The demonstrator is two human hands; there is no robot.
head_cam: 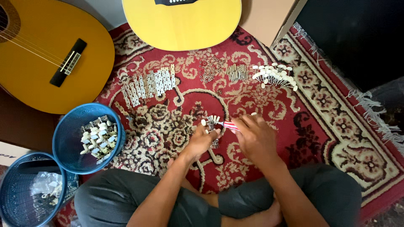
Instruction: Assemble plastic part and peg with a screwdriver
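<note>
Between the fingers: small metal tuner set (pixel 211 122) with cream knobs, pinched just above the rug, in front of the crossed legs.
Left hand (pixel 201 141): fingers curled shut around the tuner set from below, thumb pressed against its side.
Right hand (pixel 256 136): closed in a fist on a screwdriver (pixel 229 125) with a red-and-white striped handle, tip laid against the tuner set.
Under the hands: red patterned rug (pixel 320 109), cream and dark flowers, fringe along the right edge.
Just beyond the hands: row of metal tuner plates (pixel 148 85) laid side by side; heap of small washers (pixel 210 67); bunch of pegs (pixel 237 72); pile of cream knobs (pixel 274 75).
Left of the knees: blue round basket (pixel 69 143) holding assembled tuners (pixel 99 137); second blue basket (pixel 14 197) beside it, touching, with a clear plastic bag (pixel 44 183) inside.
Far edge: orange guitar (pixel 46 50) lying flat at top left; yellow guitar (pixel 183 21) at top centre; cardboard box (pixel 269 17) to its right.
Bottom: dark grey trousers (pixel 113 197), legs crossed, bare foot (pixel 263 218) tucked between.
</note>
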